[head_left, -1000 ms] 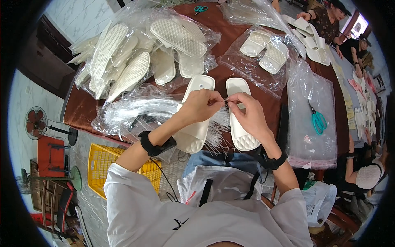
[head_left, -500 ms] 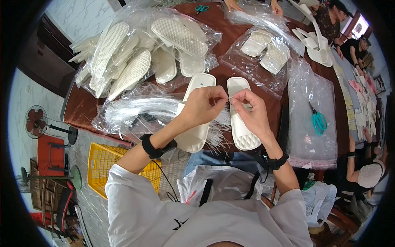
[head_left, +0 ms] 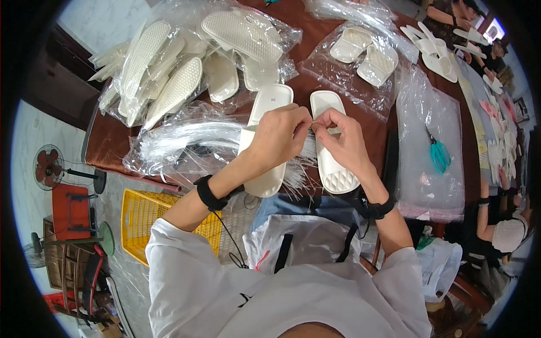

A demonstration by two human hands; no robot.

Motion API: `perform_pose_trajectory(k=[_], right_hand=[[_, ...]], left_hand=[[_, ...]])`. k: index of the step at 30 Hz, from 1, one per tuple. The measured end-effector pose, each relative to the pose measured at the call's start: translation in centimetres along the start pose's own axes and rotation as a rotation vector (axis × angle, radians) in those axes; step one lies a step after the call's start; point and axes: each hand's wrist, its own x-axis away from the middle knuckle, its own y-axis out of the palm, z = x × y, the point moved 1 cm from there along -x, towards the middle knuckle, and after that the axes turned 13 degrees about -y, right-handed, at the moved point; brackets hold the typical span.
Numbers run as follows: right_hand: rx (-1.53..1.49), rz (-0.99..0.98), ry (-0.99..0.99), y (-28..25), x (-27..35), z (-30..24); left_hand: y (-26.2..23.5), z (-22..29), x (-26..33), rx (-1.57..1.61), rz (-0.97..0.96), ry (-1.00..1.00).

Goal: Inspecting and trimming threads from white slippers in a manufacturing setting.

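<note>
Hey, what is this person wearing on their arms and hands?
Both hands are bare. The left hand and right hand each have a black band at the wrist; a thin dark cable hangs from the left band. White short sleeves cover the upper arms.

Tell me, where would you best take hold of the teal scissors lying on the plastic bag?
By the teal handles of the scissors, coming straight down from above. They lie flat on the clear bag, handles toward the person, blades pointing away, with nothing covering them, so the loops are the safe, thick part.
</note>
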Motion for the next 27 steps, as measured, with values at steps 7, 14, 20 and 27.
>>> perform_pose_trajectory(k=[7,14,20,27], right_hand=[[0.021,-0.085,0.149,0.2,0.1,-0.5],[0.346,0.128,-0.152,-2.5,2.1,-2.9],[0.29,0.006,0.076,-3.1,8.9,-6.9],[0.601,-0.051,0.016,-0.3,15.1,-4.9]], left_hand=[[-0.1,-1.5,0.4,0.014,-0.137,-0.151],[-4.4,-1.6,1.2,-0.15,-0.233,-0.038],[-6.6,-2.7,2.2,-0.067,-0.339,-0.064],[-6.5,-2.0,2.6,-0.083,-0.337,-0.119]])
